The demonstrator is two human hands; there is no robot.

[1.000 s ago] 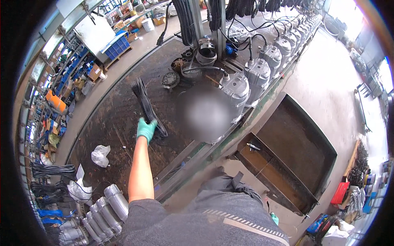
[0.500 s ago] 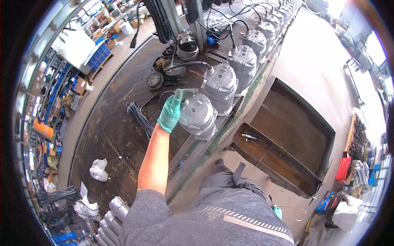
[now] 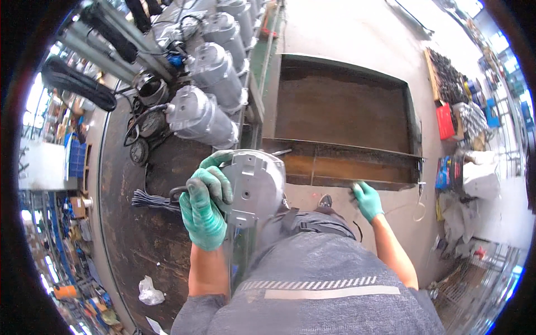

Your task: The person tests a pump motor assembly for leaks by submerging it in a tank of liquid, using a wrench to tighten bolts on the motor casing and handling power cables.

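Your left hand [image 3: 205,207], in a green glove, wraps its fingers around a grey metal motor housing [image 3: 254,187] at the centre of the frame, lifted just off the dark workbench [image 3: 125,234]. Your right hand [image 3: 367,199], also gloved, reaches into the rusty steel bin [image 3: 340,120] right of centre; whether its fingers pinch anything cannot be told. More grey housings [image 3: 209,95] line the bench's edge at upper left.
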